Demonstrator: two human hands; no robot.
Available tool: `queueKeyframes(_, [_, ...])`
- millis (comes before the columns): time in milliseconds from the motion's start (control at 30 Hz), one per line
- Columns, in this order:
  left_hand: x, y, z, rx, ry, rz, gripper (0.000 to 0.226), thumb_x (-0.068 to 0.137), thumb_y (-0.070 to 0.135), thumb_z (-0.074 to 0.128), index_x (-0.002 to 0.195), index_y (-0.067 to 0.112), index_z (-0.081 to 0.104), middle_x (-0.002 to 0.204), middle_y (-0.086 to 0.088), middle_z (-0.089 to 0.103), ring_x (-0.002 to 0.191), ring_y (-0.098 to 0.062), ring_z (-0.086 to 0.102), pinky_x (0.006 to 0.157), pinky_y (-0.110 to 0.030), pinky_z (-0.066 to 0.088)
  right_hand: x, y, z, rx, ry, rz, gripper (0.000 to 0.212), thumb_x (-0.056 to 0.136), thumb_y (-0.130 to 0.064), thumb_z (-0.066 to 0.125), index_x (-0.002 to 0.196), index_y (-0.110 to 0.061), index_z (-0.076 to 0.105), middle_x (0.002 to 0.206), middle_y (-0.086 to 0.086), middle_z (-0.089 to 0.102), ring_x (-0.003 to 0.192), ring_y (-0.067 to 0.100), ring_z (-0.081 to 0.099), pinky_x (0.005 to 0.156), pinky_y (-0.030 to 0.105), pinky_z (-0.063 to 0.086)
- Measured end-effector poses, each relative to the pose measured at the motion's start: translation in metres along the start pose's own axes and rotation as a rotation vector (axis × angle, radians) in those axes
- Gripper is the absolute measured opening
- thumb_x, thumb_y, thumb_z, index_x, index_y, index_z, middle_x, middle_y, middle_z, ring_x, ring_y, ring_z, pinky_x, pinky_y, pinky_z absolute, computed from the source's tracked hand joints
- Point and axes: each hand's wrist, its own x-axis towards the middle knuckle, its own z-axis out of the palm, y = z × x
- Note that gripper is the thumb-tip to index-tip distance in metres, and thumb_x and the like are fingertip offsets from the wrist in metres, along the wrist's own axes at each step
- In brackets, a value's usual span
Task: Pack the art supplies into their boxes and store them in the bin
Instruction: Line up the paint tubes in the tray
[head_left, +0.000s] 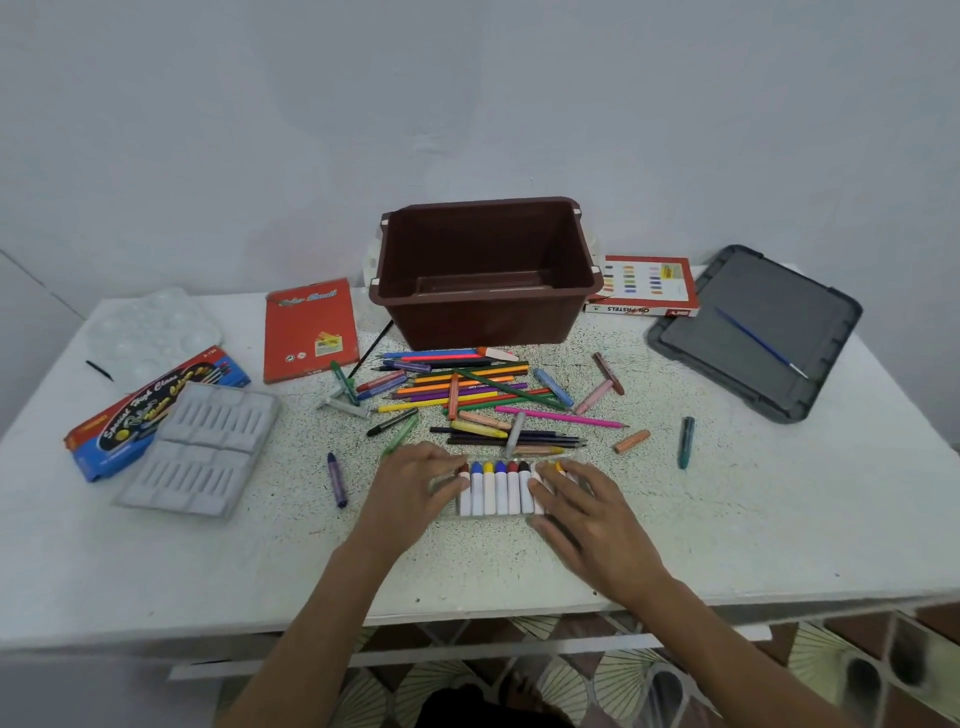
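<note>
Two hands are low in the middle of the picture, on a white table (779, 519). Between them lies a clear tray (519, 513) with a row of white sticks (496, 493) in it. The sticks have brown, blue, yellow, red and black tops.

The left hand (415, 491) rests on the left end of the tray. Its fingers are a little bent and it grips nothing. The right hand (582, 514) lies flat on the right end of the row, fingers spread out.

Just above the hands is a messy pile of pencils and crayons (467, 395). Above the pile, in the middle of the picture, stands a brown bin (467, 325) with nothing in it.

Its grey lid (789, 306) lies at the right, with a thin blue brush (761, 343) on it. A pastel box (647, 286) lies between the bin and the lid.

Left of the bin is a red box (310, 330). At the far left lie a blue and red box (150, 410), a grey tray (202, 452) and a white paint dish (150, 327).
</note>
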Motion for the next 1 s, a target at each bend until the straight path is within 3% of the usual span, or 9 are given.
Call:
queueKeyframes(167, [-0.009, -0.008, 0.009, 0.068, 0.005, 0.065, 0.055, 0.091, 0.055, 0.04, 0.128, 0.023, 0.066, 0.111, 0.009, 0.063, 0.107, -0.008, 0.05, 0.098, -0.039, 0.033, 0.0, 0.0, 0.0, -0.005, -0.006, -0.005, 0.041, 0.1, -0.04, 0.056, 0.13, -0.014, 0.063, 0.14, 0.005, 0.057, 0.13, 0.029, 0.049, 0.101, 0.049, 0.045])
queueKeyframes(267, [-0.014, -0.012, 0.013, 0.112, 0.047, 0.151, 0.05, 0.093, 0.048, 0.042, 0.126, 0.019, 0.067, 0.111, 0.007, 0.063, 0.106, -0.006, 0.041, 0.089, -0.037, 0.035, 0.001, 0.0, 0.0, -0.001, -0.006, -0.004, 0.041, 0.1, -0.04, 0.056, 0.13, -0.013, 0.063, 0.14, 0.005, 0.057, 0.13, 0.03, 0.05, 0.102, 0.048, 0.044])
queueKeyframes(500, [-0.012, -0.014, 0.011, 0.174, 0.106, 0.218, 0.044, 0.091, 0.047, 0.048, 0.119, 0.021, 0.069, 0.109, 0.008, 0.065, 0.104, -0.006, 0.047, 0.093, -0.024, 0.026, 0.001, -0.001, -0.001, -0.004, -0.002, -0.003, 0.041, 0.1, -0.04, 0.056, 0.131, -0.014, 0.063, 0.141, 0.004, 0.057, 0.129, 0.029, 0.05, 0.101, 0.049, 0.045])
queueKeyframes(733, [0.037, -0.004, -0.001, 0.106, 0.199, 0.212, 0.03, 0.093, 0.03, 0.052, 0.109, 0.015, 0.072, 0.092, 0.004, 0.07, 0.082, -0.01, 0.061, 0.077, -0.036, 0.052, 0.003, -0.003, -0.003, -0.001, 0.011, -0.008, 0.04, 0.1, -0.039, 0.057, 0.129, -0.013, 0.064, 0.138, 0.005, 0.058, 0.128, 0.03, 0.05, 0.101, 0.048, 0.045])
queueKeyframes(800, [0.057, -0.001, -0.003, 0.107, 0.206, 0.196, 0.025, 0.095, 0.026, 0.054, 0.108, 0.015, 0.073, 0.091, 0.003, 0.07, 0.081, -0.012, 0.062, 0.075, -0.04, 0.053, 0.003, -0.003, -0.003, -0.01, 0.011, -0.008, 0.04, 0.1, -0.04, 0.056, 0.129, -0.013, 0.064, 0.139, 0.005, 0.058, 0.128, 0.03, 0.05, 0.102, 0.047, 0.045])
queueKeyframes(1000, [0.112, 0.02, -0.001, 0.228, 0.081, 0.025, 0.035, 0.098, 0.022, 0.056, 0.132, 0.018, 0.06, 0.123, -0.004, 0.06, 0.109, -0.023, 0.059, 0.093, -0.044, 0.049, 0.003, -0.002, -0.003, -0.027, -0.003, -0.004, 0.041, 0.1, -0.041, 0.055, 0.131, -0.014, 0.062, 0.14, 0.005, 0.057, 0.129, 0.029, 0.05, 0.102, 0.048, 0.044])
